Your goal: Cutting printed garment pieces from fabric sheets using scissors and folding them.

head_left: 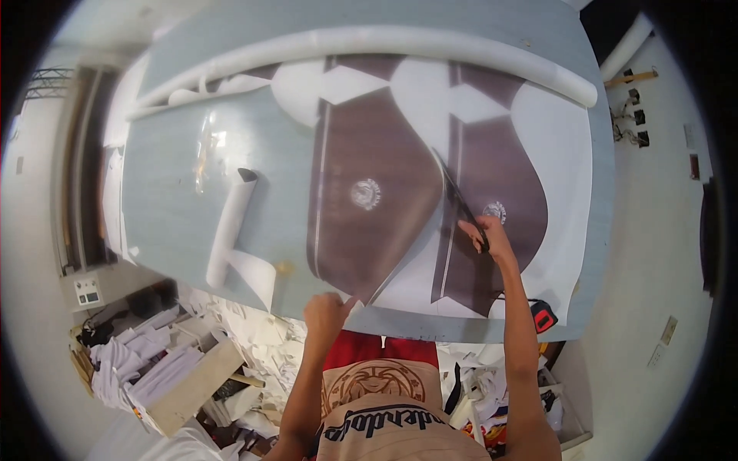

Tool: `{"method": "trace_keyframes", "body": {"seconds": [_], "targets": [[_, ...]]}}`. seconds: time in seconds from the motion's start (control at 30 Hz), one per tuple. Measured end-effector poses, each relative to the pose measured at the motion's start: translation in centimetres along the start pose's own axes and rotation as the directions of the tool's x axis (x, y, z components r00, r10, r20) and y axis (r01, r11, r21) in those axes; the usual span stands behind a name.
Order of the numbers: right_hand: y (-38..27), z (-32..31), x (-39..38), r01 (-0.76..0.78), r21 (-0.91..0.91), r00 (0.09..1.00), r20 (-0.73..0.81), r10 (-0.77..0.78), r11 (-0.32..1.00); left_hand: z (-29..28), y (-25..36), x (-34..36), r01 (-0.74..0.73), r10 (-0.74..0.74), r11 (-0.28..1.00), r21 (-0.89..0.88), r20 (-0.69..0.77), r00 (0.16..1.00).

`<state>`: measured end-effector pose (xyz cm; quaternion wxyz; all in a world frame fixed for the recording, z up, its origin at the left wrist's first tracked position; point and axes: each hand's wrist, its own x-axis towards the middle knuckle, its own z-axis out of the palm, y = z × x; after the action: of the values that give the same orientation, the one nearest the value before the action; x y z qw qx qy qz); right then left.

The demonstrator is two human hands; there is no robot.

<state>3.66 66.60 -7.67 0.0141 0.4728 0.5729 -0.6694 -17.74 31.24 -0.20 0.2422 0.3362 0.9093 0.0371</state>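
A wide white sheet (569,169) printed with dark brown curved panels lies across the table. My right hand (492,234) grips the black handles of long scissors (460,198). Their blades point away from me, at the edge between the left brown panel (369,154) and the white paper. A cut runs from there toward the table's near edge, and the left panel's side lifts slightly along it. My left hand (327,313) is closed at the near end of that panel, holding its edge. The right brown panel (500,169) lies flat under my right hand.
A long white roll (369,38) spans the table's (169,200) far side. A curled white offcut (231,227) rests at left. A red and black tape measure (543,316) sits at the near right edge. Below are paper scraps (261,338) and a filled box (184,384).
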Motion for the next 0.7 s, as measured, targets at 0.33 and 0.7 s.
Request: {"method": "trace_keyframes", "body": {"seconds": [0.33,0.7], "targets": [[-2.3,-0.7,2.8,-0.011,-0.063,0.999,0.048,0.014,0.998,2.4,16.2,12.9,-0.371,0.244,0.9,-0.229,-0.442,0.863],[-5.8,1.0,8.0,-0.008,0.111,0.996,0.09,-0.002,0.994,5.7,15.7,15.3,-0.39,0.296,0.857,-0.336,-0.3,0.907]]}}
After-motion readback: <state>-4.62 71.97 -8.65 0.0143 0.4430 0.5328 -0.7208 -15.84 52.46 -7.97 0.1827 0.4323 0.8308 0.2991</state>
